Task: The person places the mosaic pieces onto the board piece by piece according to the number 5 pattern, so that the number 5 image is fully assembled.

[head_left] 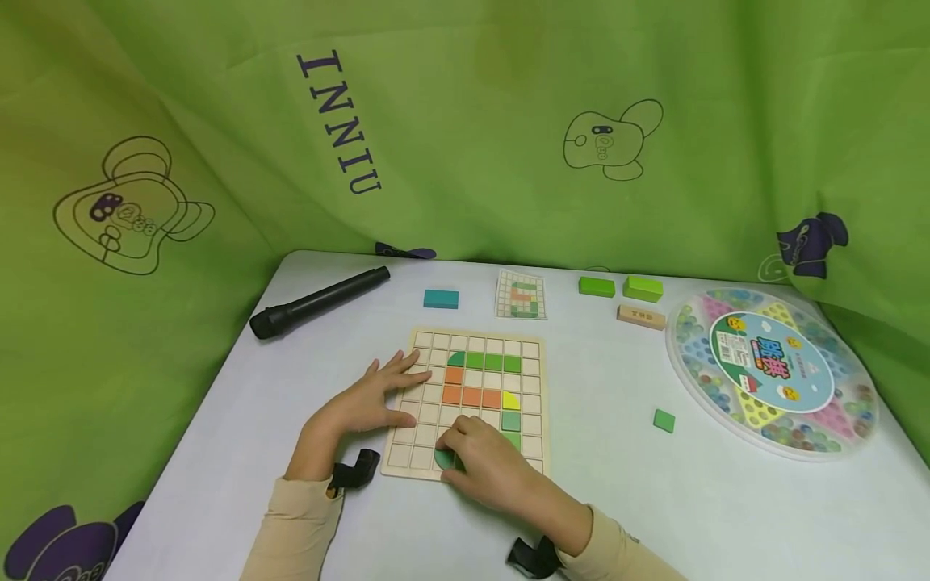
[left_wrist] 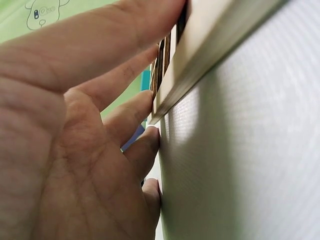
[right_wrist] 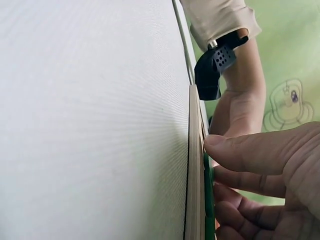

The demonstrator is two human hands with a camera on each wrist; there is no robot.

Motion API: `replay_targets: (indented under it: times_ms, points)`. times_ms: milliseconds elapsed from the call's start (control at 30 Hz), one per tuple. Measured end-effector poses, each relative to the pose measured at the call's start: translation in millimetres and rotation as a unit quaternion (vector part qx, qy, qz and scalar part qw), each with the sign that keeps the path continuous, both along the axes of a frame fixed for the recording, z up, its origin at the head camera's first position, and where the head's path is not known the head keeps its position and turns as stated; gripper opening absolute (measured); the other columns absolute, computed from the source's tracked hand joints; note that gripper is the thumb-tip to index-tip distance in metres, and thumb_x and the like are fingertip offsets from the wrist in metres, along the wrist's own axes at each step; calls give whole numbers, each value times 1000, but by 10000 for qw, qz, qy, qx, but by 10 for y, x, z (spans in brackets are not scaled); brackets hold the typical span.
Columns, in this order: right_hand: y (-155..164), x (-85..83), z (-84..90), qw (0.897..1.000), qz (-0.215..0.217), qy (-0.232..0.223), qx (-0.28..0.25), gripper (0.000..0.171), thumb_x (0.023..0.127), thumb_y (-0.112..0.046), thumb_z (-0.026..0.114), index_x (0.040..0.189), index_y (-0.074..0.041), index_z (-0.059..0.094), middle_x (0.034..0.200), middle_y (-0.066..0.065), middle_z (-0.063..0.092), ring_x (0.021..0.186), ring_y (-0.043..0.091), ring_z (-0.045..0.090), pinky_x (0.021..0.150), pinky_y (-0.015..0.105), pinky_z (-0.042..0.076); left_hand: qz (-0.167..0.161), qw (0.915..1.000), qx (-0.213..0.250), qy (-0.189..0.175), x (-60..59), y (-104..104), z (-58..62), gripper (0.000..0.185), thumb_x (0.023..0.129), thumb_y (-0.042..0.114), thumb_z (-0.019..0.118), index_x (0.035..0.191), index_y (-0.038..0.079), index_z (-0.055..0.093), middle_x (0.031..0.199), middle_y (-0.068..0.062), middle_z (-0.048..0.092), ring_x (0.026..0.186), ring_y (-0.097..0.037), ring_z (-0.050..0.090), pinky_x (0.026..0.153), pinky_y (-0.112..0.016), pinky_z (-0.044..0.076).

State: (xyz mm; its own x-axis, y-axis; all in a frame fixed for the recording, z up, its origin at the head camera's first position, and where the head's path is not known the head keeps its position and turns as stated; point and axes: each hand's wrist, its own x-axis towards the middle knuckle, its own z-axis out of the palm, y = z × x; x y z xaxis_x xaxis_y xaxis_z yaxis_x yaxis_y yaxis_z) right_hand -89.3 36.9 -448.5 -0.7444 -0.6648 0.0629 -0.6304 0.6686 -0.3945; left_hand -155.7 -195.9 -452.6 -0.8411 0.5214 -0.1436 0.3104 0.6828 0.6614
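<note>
A person's right hand (head_left: 488, 460) is pressing a dark green rounded tile (head_left: 444, 459) into the near row of a wooden grid board (head_left: 534, 379), the fingers curled over the piece so that only its near left edge is showing beneath the fingertips. In the right wrist view the same tile (right_wrist: 208, 200) is appearing as a thin green strip lying flat against the board's edge (right_wrist: 194, 175), with the thumb and fingers closing on it. The left hand (head_left: 363, 403) is resting flat with its fingers spread and straight, released of any grip, the fingertips lying on the board's left columns and the palm on the white tabletop (head_left: 639, 500); the left wrist view is showing those fingertips (left_wrist: 145, 145) pushing against the board's rim (left_wrist: 210, 55).

The board is lying near the middle of the tabletop and is carrying green, orange and yellow tiles arranged in a curving line. Farther off, a pattern card (head_left: 521, 294), a teal block (head_left: 441, 299), 2 green blocks (head_left: 617, 287) and a plain wooden block (head_left: 641, 316) are lying in a row, a black cylinder (head_left: 320, 302) is lying to the far left, and a loose green tile (head_left: 663, 420) is sitting beside a round marble game tray (head_left: 772, 371) on the right.
</note>
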Motion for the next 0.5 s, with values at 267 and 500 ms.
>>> replay_targets:
  times_ms: [267, 500]
  points:
    - [86, 22, 63, 9997, -50, -211, -145, 32, 82, -27, 72, 110, -11, 66, 102, -4, 59, 94, 9, 54, 83, 24, 50, 17, 10000, 11, 11, -6, 3, -9, 72, 76, 33, 76, 140, 15, 48, 157, -11, 20, 147, -35, 7, 117, -57, -2]
    - [613, -27, 178, 9887, -240, -589, -1356, 46, 81, -21, 75, 123, -9, 59, 119, -1, 61, 110, 13, 58, 93, 35, 51, 33, 10000, -7, -26, -4, -2, -9, 73, 76, 31, 77, 140, 16, 48, 158, -11, 19, 147, -34, 6, 117, -56, -3]
